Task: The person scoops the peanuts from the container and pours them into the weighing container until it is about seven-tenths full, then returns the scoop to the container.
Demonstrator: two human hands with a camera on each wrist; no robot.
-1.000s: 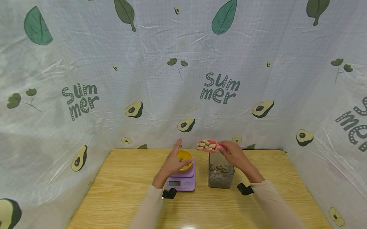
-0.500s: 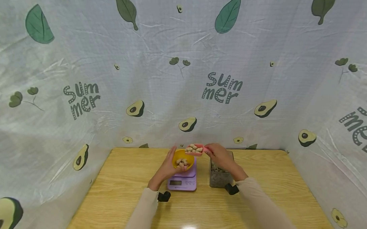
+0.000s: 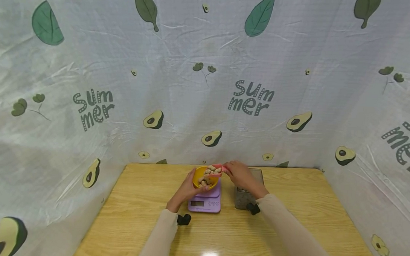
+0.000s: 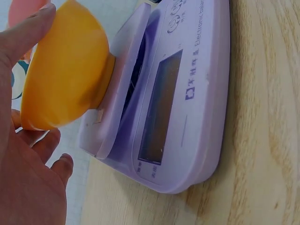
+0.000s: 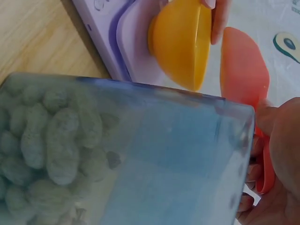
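Observation:
My left hand [image 3: 186, 189] grips the yellow bowl [image 4: 70, 65], thumb at its rim and fingers along its side. Several peanuts [image 3: 204, 182] lie in the bowl, which stands on the purple kitchen scale [image 3: 205, 208]. My right hand [image 3: 241, 176] holds a pink scoop [image 5: 243, 65] by its handle. Peanuts [image 3: 213, 169] fill the scoop, whose front end is over the bowl's right rim, tilted toward it. Below my right forearm stands a clear grey container [image 3: 242, 201], partly hidden in the head view; the right wrist view shows peanuts [image 5: 61, 140] inside it.
The scale's dark display [image 4: 161, 108] faces the near side. A wooden table [image 3: 147, 216] carries everything, with bare wood to the left and right. Behind it hangs a white sheet [image 3: 179, 97] printed with leaves and avocados.
My right hand has carried the loaded scoop left from above the container to the bowl, tilting it. My left hand has come from open fingers beside the bowl to gripping it.

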